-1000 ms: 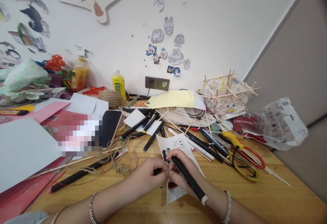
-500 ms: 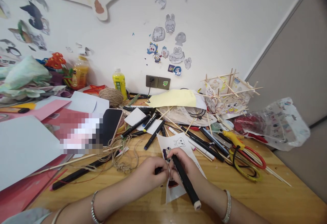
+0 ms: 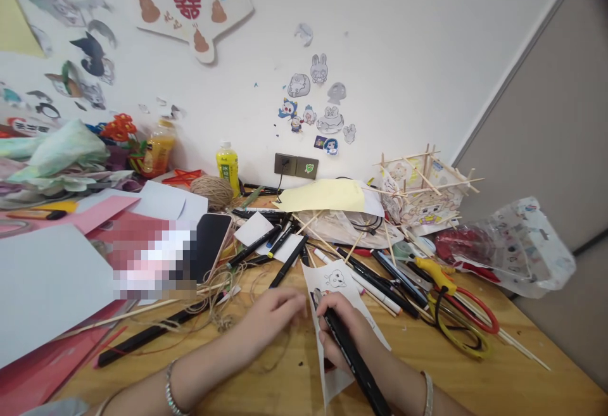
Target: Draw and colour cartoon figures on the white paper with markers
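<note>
My right hand point(image 3: 349, 327) is closed around a thick black marker point(image 3: 354, 362), which slants down toward the table's front edge. Under that hand lies a strip of white paper point(image 3: 363, 305) with an outlined cloud-like figure near its top and a coloured drawing mostly covered by the fingers. Just left of the paper, my left hand point(image 3: 273, 321) hovers with fingers stretched out, holding nothing; its fingertips are slightly blurred. Loose twine point(image 3: 223, 321) lies to the left of that hand.
Several markers point(image 3: 289, 261) and thin wooden sticks clutter the table behind the paper. Yellow-handled scissors point(image 3: 439, 277) lie at right. A phone point(image 3: 212, 245), pink and white sheets point(image 3: 47, 296) and a long black marker point(image 3: 137, 343) are at left. A yellow bottle point(image 3: 228, 169) stands by the wall.
My left hand has come away from the right hand and the paper, its fingers straightening. The right hand keeps the marker. The whole view has tilted slightly upward.
</note>
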Demonstrator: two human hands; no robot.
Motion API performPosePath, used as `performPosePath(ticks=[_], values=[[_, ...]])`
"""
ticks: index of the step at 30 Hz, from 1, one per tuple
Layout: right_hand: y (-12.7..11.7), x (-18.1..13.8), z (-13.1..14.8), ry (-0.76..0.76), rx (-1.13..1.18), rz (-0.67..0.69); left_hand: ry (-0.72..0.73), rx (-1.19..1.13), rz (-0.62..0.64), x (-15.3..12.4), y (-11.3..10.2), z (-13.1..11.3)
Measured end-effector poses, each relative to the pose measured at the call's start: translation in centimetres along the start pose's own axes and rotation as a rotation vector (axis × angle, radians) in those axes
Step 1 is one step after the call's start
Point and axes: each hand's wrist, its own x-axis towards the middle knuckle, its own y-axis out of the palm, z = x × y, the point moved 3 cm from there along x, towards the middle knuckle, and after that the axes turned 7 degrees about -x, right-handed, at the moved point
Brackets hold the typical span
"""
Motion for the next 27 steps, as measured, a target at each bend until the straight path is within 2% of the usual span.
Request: performPosePath(ticks=[3,7,9,13,15,18,22,24,27], values=[[0.2,-0.4,0.7,-0.099,-0.148,0.115,-0.011,-0.001,-0.107,0.7,-1.2,0.5],[0.5,-0.7,1.6,-0.213,-0.281,0.197,-0.034,0.021,-0.099,0.8,-1.1,0.9],[0.7,-0.9,1.5,-0.217,-0.251,0.242,-0.031,0.039,-0.1,0.7,-0.9,0.8],[1.2,-0.8,0.6,-0.121,-0.112,0.319,-0.031,0.069,-0.09,0.8,-0.6,1.0],[1.0,-0.5,0.2,-0.075,-0.142,0.263,-0.029,0.088,-0.087,1.0,-0.6,1.3],[0.3,0.4,0.0,-0.032,-0.221,0.068,-0.013,0.11,-0.064,1.2,-0.4,1.5],[-0.4,1.3,-0.4,-0.004,-0.167,-0.138,0.016,0.115,0.017,0.9,0.4,1.2],[-0.4,1.5,-0.6,-0.003,-0.13,-0.164,0.03,0.108,0.081,0.5,1.1,0.9],[-0.1,1.4,-0.7,-0.018,-0.093,-0.111,0.045,0.066,0.176,0.0,1.9,0.7]])
